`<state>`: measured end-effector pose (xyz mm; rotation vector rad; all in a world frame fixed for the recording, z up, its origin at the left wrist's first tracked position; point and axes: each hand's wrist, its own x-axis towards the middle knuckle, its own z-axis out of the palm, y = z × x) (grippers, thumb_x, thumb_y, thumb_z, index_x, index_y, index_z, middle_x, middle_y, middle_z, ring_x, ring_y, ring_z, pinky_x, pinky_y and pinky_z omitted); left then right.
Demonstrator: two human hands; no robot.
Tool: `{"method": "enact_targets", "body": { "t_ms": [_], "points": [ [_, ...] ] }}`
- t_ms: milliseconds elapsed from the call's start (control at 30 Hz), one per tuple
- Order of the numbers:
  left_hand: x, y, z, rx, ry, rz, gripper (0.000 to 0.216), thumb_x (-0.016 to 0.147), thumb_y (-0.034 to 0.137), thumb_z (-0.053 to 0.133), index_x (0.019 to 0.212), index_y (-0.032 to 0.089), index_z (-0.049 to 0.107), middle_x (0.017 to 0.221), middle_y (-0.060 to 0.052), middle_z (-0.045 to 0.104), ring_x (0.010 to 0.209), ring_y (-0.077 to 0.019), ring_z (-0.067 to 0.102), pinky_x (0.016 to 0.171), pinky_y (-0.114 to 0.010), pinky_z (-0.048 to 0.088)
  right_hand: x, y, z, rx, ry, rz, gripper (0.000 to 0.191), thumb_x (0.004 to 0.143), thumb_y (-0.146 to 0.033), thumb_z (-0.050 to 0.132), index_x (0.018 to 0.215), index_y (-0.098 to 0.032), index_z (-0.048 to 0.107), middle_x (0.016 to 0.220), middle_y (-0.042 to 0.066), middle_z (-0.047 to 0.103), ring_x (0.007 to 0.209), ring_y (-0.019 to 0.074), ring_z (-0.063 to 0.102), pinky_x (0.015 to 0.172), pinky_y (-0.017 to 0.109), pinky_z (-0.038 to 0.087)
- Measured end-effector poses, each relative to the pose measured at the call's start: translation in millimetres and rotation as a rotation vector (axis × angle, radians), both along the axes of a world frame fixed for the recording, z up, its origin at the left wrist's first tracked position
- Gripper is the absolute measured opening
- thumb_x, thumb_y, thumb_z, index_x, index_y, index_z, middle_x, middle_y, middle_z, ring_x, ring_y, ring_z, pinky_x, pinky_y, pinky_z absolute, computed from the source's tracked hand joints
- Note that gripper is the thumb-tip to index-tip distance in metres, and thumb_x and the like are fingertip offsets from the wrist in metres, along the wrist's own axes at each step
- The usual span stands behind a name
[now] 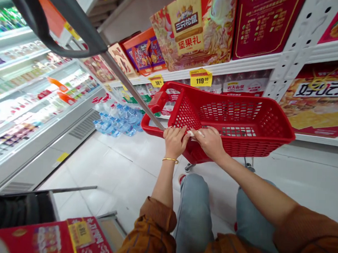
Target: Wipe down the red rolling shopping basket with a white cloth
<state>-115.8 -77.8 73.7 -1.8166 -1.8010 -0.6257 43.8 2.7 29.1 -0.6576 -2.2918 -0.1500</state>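
Observation:
A red plastic shopping cart (272, 125) with latticed walls stands right in front of me, turned sideways. Its basket has no goods that I can see. My left hand (174, 140), with a gold bangle at the wrist, is closed over the near rim by the cart's left part. Beside it, my right hand (210, 142) is curled on the same rim. A small white thing (191, 134), too small to name, shows between the fingers of both hands. A grey metal pole (131, 86) slants down to the cart close to my left hand.
Behind the cart, a shelf holds gift boxes (197, 33) and yellow price tags (201, 78). Shrink-wrapped bottles (119, 119) sit on the floor at left, near a refrigerated display (72, 116). Red boxes (44, 237) stand at lower left. A dark loop handle (67, 52) crosses the upper left.

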Motion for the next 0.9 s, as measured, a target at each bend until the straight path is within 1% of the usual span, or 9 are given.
{"method": "enact_targets", "body": {
  "t_ms": [200, 400, 433, 500, 567, 600, 667, 767, 900],
  "points": [
    [0.5, 1.2, -2.6, -0.031, -0.03, 0.024, 0.034, 0.096, 0.044, 0.044, 0.109, 0.024, 0.068, 0.088, -0.004, 0.071, 0.09, -0.0212, 0.058, 0.099, -0.039, 0.032, 19.3, 8.7, -8.9, 0.006, -0.02, -0.027, 0.034, 0.097, -0.038, 0.044, 0.122, -0.021, 0.06, 0.087, 0.006, 0.063, 0.081, 0.019, 0.049, 0.089, 0.033, 0.03],
    [5.5, 0.9, 1.9, -0.043, -0.026, 0.055, 0.032, 0.096, 0.041, 0.044, 0.105, 0.024, 0.07, 0.087, -0.004, 0.071, 0.094, -0.0215, 0.06, 0.106, -0.041, 0.031, 18.6, 6.9, -4.7, -0.029, -0.044, -0.066, 0.036, 0.098, -0.04, 0.041, 0.12, -0.019, 0.061, 0.086, 0.007, 0.062, 0.081, 0.0197, 0.048, 0.079, 0.031, 0.029],
    [8.6, 0.4, 3.8, -0.04, -0.019, 0.074, 0.032, 0.096, 0.041, 0.044, 0.105, 0.024, 0.069, 0.092, -0.005, 0.071, 0.099, -0.0224, 0.06, 0.109, -0.043, 0.028, 17.8, 5.6, -3.8, -0.033, -0.046, -0.076, 0.038, 0.098, -0.041, 0.041, 0.123, -0.019, 0.06, 0.086, 0.007, 0.062, 0.081, 0.02, 0.047, 0.078, 0.031, 0.029],
    [17.1, -0.5, 6.8, -0.028, -0.006, 0.113, 0.031, 0.096, 0.038, 0.044, 0.11, 0.023, 0.068, 0.11, -0.007, 0.069, 0.115, -0.0254, 0.055, 0.115, -0.049, 0.02, 17.0, 3.8, -3.4, -0.021, -0.055, -0.092, 0.045, 0.095, -0.047, 0.044, 0.13, -0.021, 0.055, 0.089, 0.008, 0.061, 0.082, 0.0212, 0.046, 0.076, 0.032, 0.029],
    [27.3, 0.1, 7.2, -0.033, 0.002, 0.113, 0.032, 0.097, 0.034, 0.042, 0.119, 0.022, 0.064, 0.13, -0.009, 0.061, 0.129, -0.0266, 0.045, 0.117, -0.051, 0.016, 17.4, 3.8, -4.9, 0.012, -0.079, -0.096, 0.051, 0.093, -0.05, 0.046, 0.136, -0.024, 0.049, 0.091, 0.009, 0.06, 0.082, 0.022, 0.045, 0.075, 0.033, 0.028],
    [32.2, 1.2, 5.8, -0.049, 0.002, 0.096, 0.034, 0.097, 0.032, 0.041, 0.122, 0.022, 0.061, 0.133, -0.009, 0.059, 0.131, -0.0256, 0.044, 0.117, -0.05, 0.016, 18.0, 4.6, -6.2, 0.03, -0.094, -0.093, 0.05, 0.094, -0.049, 0.046, 0.137, -0.025, 0.048, 0.091, 0.009, 0.059, 0.082, 0.0219, 0.044, 0.074, 0.033, 0.027],
    [39.6, 4.5, 0.3, -0.088, -0.005, 0.065, 0.036, 0.098, 0.03, 0.038, 0.126, 0.021, 0.059, 0.126, -0.008, 0.064, 0.123, -0.0231, 0.05, 0.116, -0.046, 0.019, 19.4, 7.4, -9.2, 0.058, -0.12, -0.084, 0.042, 0.096, -0.04, 0.044, 0.135, -0.025, 0.051, 0.089, 0.009, 0.059, 0.08, 0.021, 0.043, 0.073, 0.033, 0.027],
    [42.3, 9.8, -10.9, -0.102, -0.025, 0.072, 0.038, 0.099, 0.033, 0.036, 0.127, 0.021, 0.059, 0.103, -0.006, 0.071, 0.104, -0.0214, 0.059, 0.111, -0.043, 0.026, 21.7, 11.5, -11.9, 0.101, -0.141, -0.072, 0.036, 0.098, -0.026, 0.04, 0.131, -0.023, 0.054, 0.086, 0.008, 0.058, 0.078, 0.0202, 0.042, 0.072, 0.033, 0.028],
    [35.3, 12.4, -18.2, -0.095, -0.018, 0.037, 0.036, 0.099, 0.035, 0.036, 0.123, 0.022, 0.061, 0.096, -0.005, 0.071, 0.095, -0.0199, 0.059, 0.104, -0.039, 0.03, 24.9, 13.9, -12.5, 0.136, -0.126, -0.053, 0.037, 0.097, -0.019, 0.037, 0.13, -0.021, 0.055, 0.091, 0.009, 0.06, 0.079, 0.0204, 0.043, 0.073, 0.033, 0.03]
  ]
}}
